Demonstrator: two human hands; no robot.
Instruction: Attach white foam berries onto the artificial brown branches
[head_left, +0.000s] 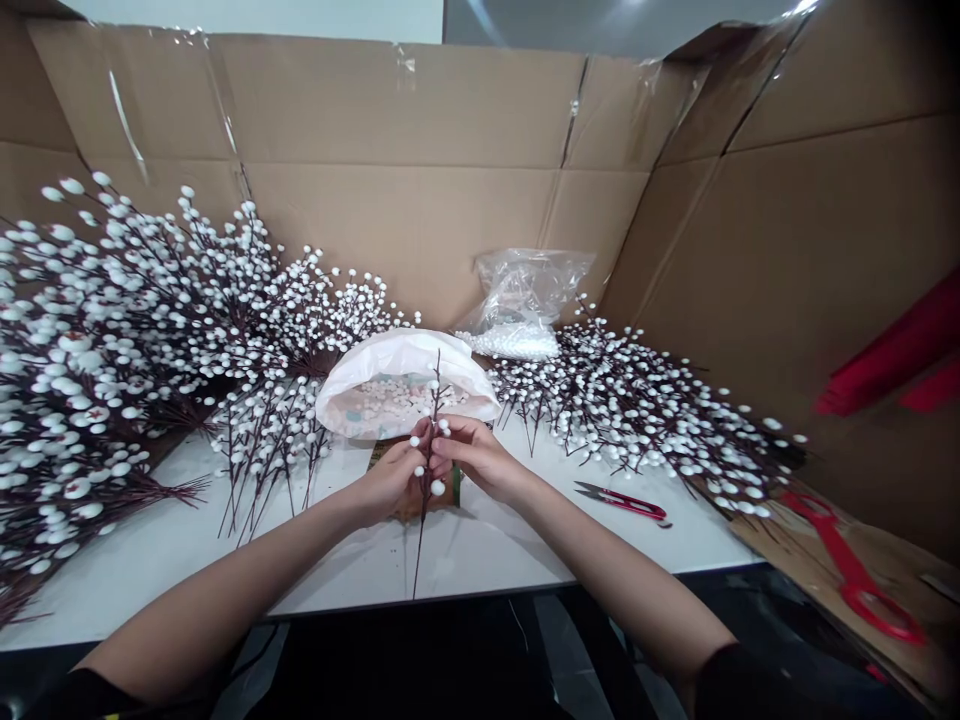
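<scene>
An artificial berry stem [424, 520], thin and dark with a few white berries on it, stands nearly upright between my hands. My left hand [394, 475] is closed round its middle. From the other side, my right hand [476, 455] pinches at the stem near a white berry; whether a loose berry is between those fingertips I cannot make out. Just behind the hands, a white plastic bag [367, 355] lies with its mouth towards me, many small white berries inside. Under the hands is a brown and green packet [446, 490], partly hidden.
Bunches of white-berry stems [90, 330] crowd the left, and more berry stems [637, 400] lie at right. A clear bag [525, 300] stands behind. Red thread snips [630, 502] lie on the white table [495, 560]. Cardboard walls [420, 220] enclose the back; a red tool [847, 560] lies right.
</scene>
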